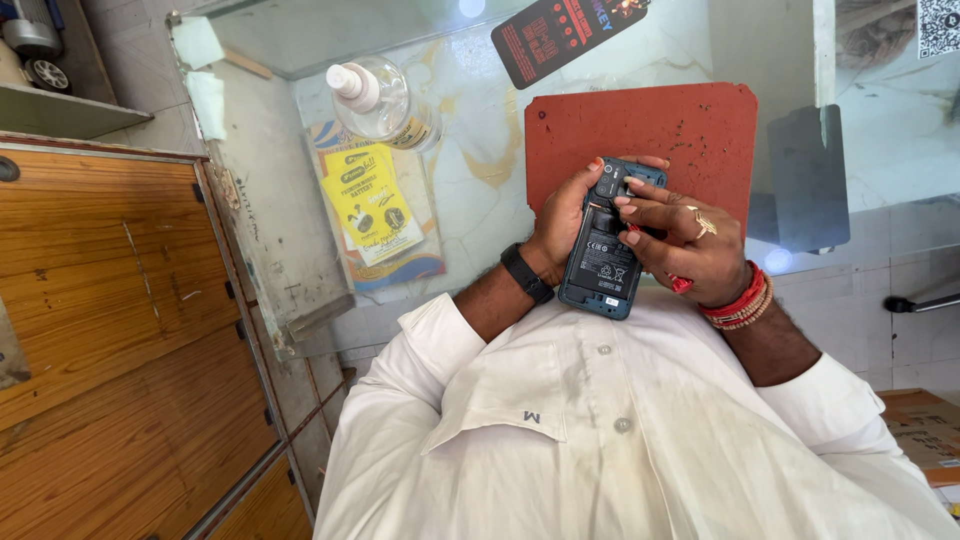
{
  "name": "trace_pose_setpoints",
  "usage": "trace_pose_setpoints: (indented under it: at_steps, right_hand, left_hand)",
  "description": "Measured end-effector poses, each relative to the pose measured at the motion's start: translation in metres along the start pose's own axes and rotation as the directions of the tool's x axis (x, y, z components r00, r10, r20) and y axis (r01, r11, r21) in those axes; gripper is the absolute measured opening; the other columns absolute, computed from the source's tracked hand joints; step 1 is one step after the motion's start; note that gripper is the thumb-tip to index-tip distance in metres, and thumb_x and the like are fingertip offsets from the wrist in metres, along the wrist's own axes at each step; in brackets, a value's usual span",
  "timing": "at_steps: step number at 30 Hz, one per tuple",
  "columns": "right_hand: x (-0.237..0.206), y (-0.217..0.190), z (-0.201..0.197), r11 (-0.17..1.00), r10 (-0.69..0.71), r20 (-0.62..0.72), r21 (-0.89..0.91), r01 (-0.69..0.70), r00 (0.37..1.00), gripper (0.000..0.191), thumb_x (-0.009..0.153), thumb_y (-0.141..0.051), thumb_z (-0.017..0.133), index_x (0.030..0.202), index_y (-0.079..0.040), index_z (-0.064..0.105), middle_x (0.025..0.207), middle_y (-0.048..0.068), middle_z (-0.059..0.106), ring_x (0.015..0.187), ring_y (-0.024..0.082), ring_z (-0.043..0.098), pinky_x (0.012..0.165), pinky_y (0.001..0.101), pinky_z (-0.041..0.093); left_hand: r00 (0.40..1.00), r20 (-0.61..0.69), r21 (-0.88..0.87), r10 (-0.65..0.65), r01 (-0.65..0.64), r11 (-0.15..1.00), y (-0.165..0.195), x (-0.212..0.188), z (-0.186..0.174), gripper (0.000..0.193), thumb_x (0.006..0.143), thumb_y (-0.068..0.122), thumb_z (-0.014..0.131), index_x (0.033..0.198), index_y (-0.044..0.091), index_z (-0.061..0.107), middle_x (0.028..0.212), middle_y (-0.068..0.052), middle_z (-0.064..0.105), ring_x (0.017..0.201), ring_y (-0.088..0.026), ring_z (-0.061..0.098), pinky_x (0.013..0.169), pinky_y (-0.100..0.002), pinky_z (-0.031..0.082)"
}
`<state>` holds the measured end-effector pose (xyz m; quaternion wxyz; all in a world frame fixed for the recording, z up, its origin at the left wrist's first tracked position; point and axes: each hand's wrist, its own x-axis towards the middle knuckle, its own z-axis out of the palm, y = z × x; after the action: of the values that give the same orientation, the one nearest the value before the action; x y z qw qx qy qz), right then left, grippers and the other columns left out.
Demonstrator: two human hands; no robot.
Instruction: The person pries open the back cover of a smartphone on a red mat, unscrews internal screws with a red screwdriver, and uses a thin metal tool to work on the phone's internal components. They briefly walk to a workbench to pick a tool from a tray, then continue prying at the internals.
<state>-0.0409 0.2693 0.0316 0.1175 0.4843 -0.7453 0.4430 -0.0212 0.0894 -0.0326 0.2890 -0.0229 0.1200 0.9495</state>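
A glass-topped table (470,190) with a pale marbled pattern under the glass fills the upper part of the view, and a wooden cabinet (110,330) stands along one side with tiled floor beyond it. On the glass lie a red-brown work mat (690,125), a clear pump bottle (385,100) lying on its side, a yellow leaflet (375,205) under the glass, a dark card (560,35) at the far edge and a dark grey sheet (805,180) beside the mat. The phone (607,240) is held above the near edge of the mat, close to the person's white shirt (620,430); its back cover is off, showing a black battery, a camera block at the top and a blue-grey frame. The left hand (560,220) wraps around one long edge of the phone, a black band on that wrist. The right hand (690,245) grips the other edge, fingertips pressing near the camera block, and seems to hold a small red tool, though it is mostly hidden. Most of the mat beyond the phone lies bare, and the bottle and card sit well apart from the hands.
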Motion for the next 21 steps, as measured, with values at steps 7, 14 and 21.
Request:
trace_pose_setpoints:
  at_steps: [7, 14, 21]
  right_hand:
    - [-0.003, 0.002, 0.003, 1.0, -0.008, -0.017, -0.021, 0.008, 1.0, 0.012, 0.086, 0.005, 0.078, 0.093, 0.001, 0.069, 0.11, 0.02, 0.069, 0.109, 0.039, 0.073, 0.099, 0.0518, 0.057]
    - [-0.005, 0.001, 0.0, 0.987, 0.114, -0.14, 0.127, -0.096, 0.984, 0.019, 0.091, 0.011, 0.075, 0.1, 0.001, 0.062, 0.113, 0.02, 0.07, 0.113, 0.036, 0.073, 0.103, 0.0529, 0.057]
    - [-0.005, -0.011, -0.016, 0.985, 0.161, -0.189, 0.092, -0.146, 0.969, 0.025, 0.085, 0.006, 0.082, 0.096, -0.003, 0.062, 0.103, 0.017, 0.073, 0.105, 0.028, 0.075, 0.102, 0.0524, 0.061]
  left_hand:
    - [0.999, -0.023, 0.033, 0.026, -0.026, 0.999, 0.0, 0.001, -0.005, 0.06, 0.119, 0.046, 0.031, 0.147, -0.004, 0.049, 0.129, -0.016, 0.063, 0.113, -0.023, 0.065, 0.1, -0.039, 0.057]
    - [0.993, 0.114, -0.146, -0.037, 0.054, 0.988, -0.001, 0.001, 0.002, 0.064, 0.117, 0.05, 0.032, 0.153, -0.002, 0.044, 0.125, -0.018, 0.064, 0.107, -0.03, 0.071, 0.088, -0.05, 0.064]
    - [0.997, 0.052, -0.111, -0.065, 0.07, 0.991, 0.001, 0.003, 0.007, 0.063, 0.114, 0.052, 0.034, 0.152, 0.003, 0.043, 0.125, -0.02, 0.065, 0.101, -0.032, 0.073, 0.079, -0.051, 0.066]
